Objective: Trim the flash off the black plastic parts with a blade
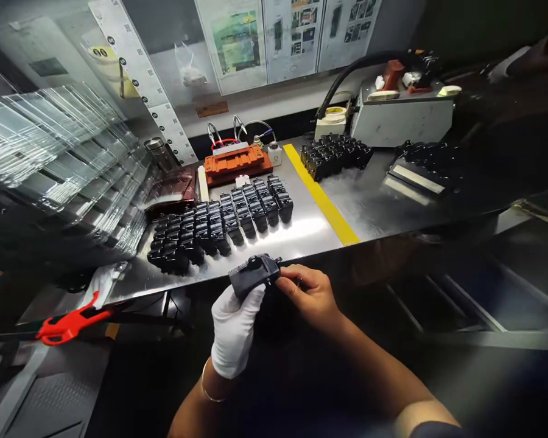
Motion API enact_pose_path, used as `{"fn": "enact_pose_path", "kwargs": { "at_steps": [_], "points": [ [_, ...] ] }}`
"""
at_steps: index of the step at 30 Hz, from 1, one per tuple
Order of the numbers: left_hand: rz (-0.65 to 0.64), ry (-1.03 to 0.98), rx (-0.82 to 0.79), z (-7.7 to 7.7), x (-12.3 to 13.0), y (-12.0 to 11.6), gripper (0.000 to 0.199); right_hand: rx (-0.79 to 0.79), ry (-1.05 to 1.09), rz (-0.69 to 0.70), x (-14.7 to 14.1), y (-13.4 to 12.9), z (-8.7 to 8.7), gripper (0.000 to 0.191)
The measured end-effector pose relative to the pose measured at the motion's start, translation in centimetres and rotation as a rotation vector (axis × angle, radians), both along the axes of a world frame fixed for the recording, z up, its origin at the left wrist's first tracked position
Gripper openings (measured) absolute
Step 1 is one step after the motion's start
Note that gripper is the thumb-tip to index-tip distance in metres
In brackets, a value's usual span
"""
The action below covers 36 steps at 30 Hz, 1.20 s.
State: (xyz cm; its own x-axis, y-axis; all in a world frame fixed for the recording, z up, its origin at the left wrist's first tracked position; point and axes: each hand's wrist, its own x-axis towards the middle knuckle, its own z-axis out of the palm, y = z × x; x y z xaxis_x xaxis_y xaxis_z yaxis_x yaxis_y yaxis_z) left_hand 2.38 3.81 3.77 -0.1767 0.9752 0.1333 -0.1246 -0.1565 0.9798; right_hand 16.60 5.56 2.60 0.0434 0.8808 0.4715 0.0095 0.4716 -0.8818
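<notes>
Between both hands [235, 328] sits a black housing [249, 277].

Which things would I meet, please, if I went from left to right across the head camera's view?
Stack of clear plastic trays → metal container → held black part → bare right hand → grey machine.

Shiny metal tbl [308, 224], gry wall [168, 21]
</notes>
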Motion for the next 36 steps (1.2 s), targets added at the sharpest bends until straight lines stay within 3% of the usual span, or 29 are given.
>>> {"fn": "enact_pose_path", "kwargs": {
  "at_steps": [5,15,30,36],
  "points": [
    [0.034,0.011,0.01,1.5,0.0,-0.5,0.024,0.111,-0.076,-0.039,-0.1,-0.4,0.8,0.005],
    [0.041,0.003,0.047,1.7,-0.2,-1.5,0.018,0.159,-0.138,-0.033,-0.3,-1.4,1.0,0.005],
    [0.06,-0.049,0.029,-0.3,0.1,-2.1,0.022,0.087,-0.159,0.025,-0.1,-2.0,0.1,0.01],
    [0.005,-0.039,-0.029,-0.6,-0.5,-2.2,0.023,0.089,-0.11,0.058,1.0,-2.1,-0.1,0.012]
  ]
}}
